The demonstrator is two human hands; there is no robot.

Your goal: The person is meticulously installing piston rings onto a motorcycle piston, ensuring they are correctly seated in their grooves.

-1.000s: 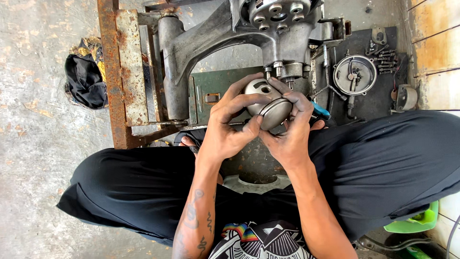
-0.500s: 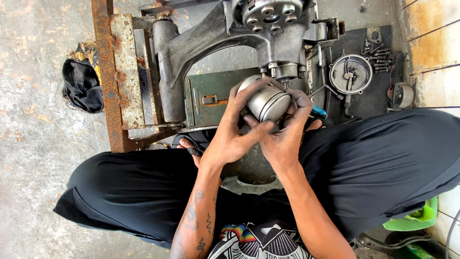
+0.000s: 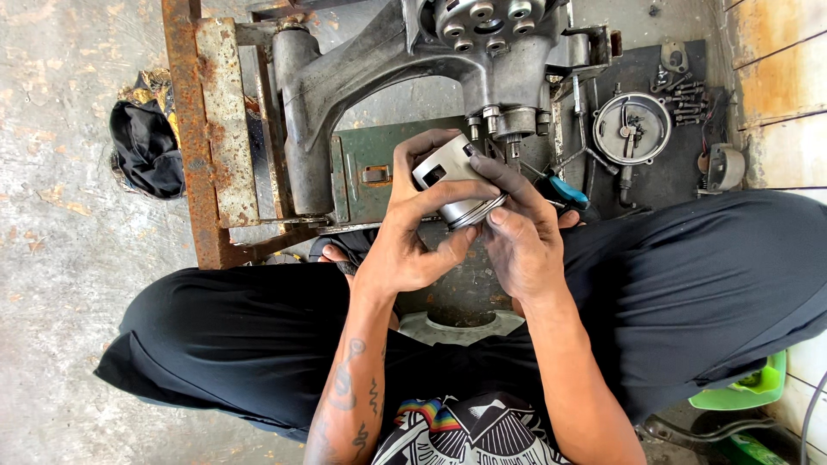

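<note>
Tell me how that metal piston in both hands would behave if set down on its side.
The piston is a smooth metal cylinder, so on its side it would probably roll. It looks rigid and hollow, likely light for its bulk. The left hand and right hand look grimy, so it may be slippery.

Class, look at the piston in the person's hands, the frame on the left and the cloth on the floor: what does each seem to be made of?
Piston, gripped by left hand and right hand: probably cast aluminium, with a pale grey, satin-smooth sheen.
Frame: likely steel, since orange-brown rust flakes cover it.
Cloth: soft woven fabric, black, crumpled into folds.
</note>
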